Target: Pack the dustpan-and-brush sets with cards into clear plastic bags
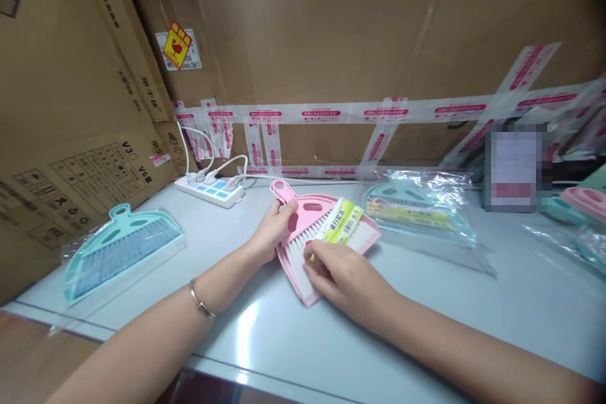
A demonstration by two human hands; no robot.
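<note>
Two forearms [161, 328] converge: left hand [273, 228] clasps the pink dustpan [312, 218], right hand [350, 278] pinches its label [346, 222].

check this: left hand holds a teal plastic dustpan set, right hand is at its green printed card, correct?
Not quite: the head view shows the left hand holding a pink plastic dustpan set, not teal. The right hand is indeed at its green printed card.
</note>
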